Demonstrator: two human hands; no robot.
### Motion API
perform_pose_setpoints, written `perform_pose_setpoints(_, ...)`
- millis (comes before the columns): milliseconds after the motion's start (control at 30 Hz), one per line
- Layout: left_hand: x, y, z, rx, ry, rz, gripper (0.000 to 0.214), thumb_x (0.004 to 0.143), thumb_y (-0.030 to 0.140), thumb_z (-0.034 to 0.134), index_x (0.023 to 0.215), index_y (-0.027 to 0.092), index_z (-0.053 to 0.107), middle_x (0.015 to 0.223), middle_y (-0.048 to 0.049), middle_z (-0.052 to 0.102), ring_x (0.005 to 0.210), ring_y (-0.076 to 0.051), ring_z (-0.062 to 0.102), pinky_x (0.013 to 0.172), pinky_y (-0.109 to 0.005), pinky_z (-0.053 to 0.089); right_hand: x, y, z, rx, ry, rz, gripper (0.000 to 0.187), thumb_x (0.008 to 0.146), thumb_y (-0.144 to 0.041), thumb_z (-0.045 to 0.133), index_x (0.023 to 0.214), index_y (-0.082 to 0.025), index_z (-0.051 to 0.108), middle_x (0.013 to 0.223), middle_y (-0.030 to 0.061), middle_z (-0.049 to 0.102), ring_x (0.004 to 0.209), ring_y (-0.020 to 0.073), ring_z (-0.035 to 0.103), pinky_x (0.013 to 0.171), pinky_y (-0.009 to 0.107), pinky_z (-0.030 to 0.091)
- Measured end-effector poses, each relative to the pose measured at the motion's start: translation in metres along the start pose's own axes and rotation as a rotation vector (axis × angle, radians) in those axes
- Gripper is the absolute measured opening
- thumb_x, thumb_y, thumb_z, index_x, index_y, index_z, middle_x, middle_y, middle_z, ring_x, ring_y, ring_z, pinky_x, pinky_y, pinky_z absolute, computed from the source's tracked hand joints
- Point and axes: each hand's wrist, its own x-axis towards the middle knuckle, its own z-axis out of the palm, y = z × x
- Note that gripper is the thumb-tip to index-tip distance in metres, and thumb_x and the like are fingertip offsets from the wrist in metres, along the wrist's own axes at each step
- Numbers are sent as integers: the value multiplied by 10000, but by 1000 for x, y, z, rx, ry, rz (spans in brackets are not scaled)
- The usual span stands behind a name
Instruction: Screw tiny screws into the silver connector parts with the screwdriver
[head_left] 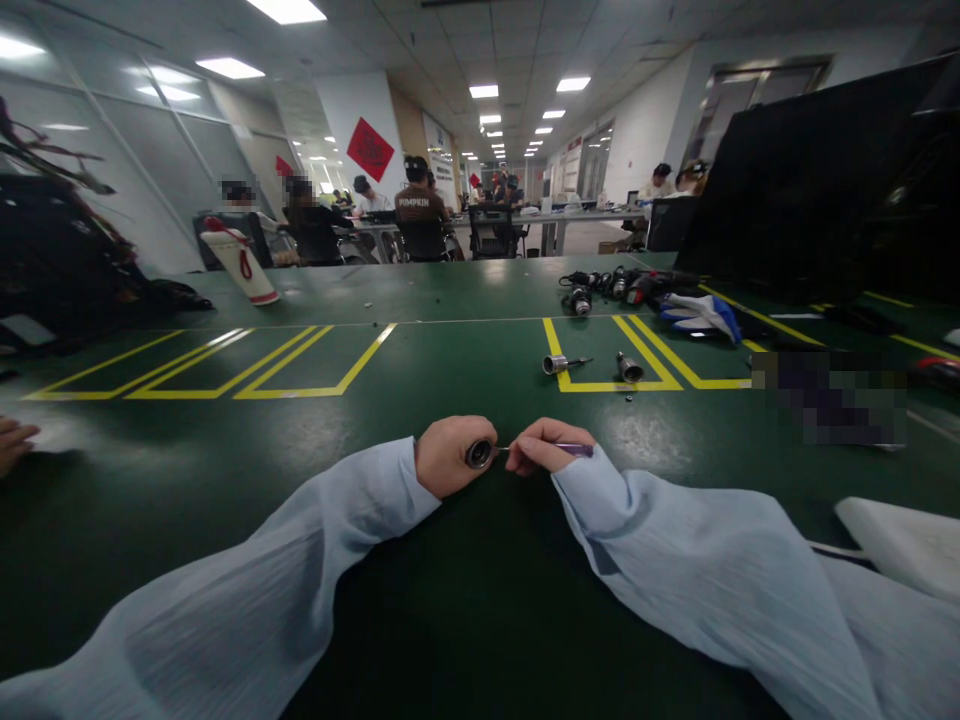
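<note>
My left hand (452, 455) is closed around a round metal part (479, 454), whose hollow dark end faces me. A slim screwdriver with a purple handle (576, 450) is pinched in my right hand (546, 445). Its thin shaft points left and meets the side of the metal part; whether the tip sits in a screw is too small to tell. Beyond my right hand lie a metal piece with a thin rod (556, 364) and a cup-shaped metal piece (629, 369), with a tiny dark bit (628, 398) in front.
Yellow tape (289, 393) marks the green table (450, 350). Black cabled parts (581, 300) and blue-white gloves (701, 316) lie at the back right. A white bottle (241, 265) stands back left. Another person's hand (15, 440) rests at the left edge. A white object (904, 545) lies right.
</note>
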Motion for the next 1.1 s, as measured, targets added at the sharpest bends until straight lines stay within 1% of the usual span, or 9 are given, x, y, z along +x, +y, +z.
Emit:
perform_pose_setpoints(67,0,0,0,24,-7,11,84,736,207,482,669,161,500,603,10,496,547,-96,460,528,-211,351,-2,-1,2,-83,9,-36,187,704,-330,602,668,-148,611,610,17,647,545,95,578,565,240,483)
perform_pose_setpoints(133,0,-1,0,13,0,21,87,742,207,474,670,161,495,604,7,499,550,-97,459,537,-214,356,-3,-2,2,-94,-6,-39,191,704,-333,603,665,-146,609,614,19,650,550,100,580,571,248,484)
perform_pose_setpoints(367,3,1,-3,-121,8,65,154,756,232,473,624,153,476,581,5,508,552,-91,449,558,-213,361,5,-1,-7,174,-130,125,216,662,-338,647,681,-125,610,634,37,681,549,111,612,589,250,482)
perform_pose_setpoints(467,3,0,-3,-226,-1,50,173,756,248,475,615,148,475,569,7,497,535,-85,440,540,-207,362,7,0,-8,244,-159,140,232,636,-353,665,677,-132,607,633,39,685,542,115,613,577,251,478)
perform_pose_setpoints(533,3,0,-2,-280,5,10,175,753,246,476,609,146,469,562,11,483,522,-80,432,518,-200,359,7,1,-8,276,-145,128,245,621,-370,671,666,-139,601,627,39,684,537,115,609,566,253,475)
perform_pose_setpoints(733,4,0,-2,-227,17,-58,130,721,216,497,615,150,462,572,19,474,530,-78,433,505,-190,357,3,0,-4,126,-55,17,232,671,-370,631,671,-139,605,605,28,666,543,113,605,573,255,493)
perform_pose_setpoints(900,3,-2,-2,-127,-10,-12,106,727,225,494,650,154,479,602,11,505,552,-87,457,534,-202,367,-1,-1,3,-56,-7,-65,187,703,-332,603,682,-147,618,614,20,651,572,105,593,607,257,501)
perform_pose_setpoints(1000,2,-3,-1,-120,-6,2,82,720,203,494,657,152,483,614,7,513,563,-89,464,545,-205,367,-1,-1,2,-98,-13,-62,168,707,-310,599,697,-145,633,645,27,664,603,107,595,636,259,490)
perform_pose_setpoints(1100,2,-2,-1,-158,-5,8,91,712,202,503,642,150,477,598,12,497,548,-84,450,529,-200,359,1,-3,-2,-70,-58,-25,165,718,-302,589,695,-146,638,664,30,677,638,111,599,656,258,474)
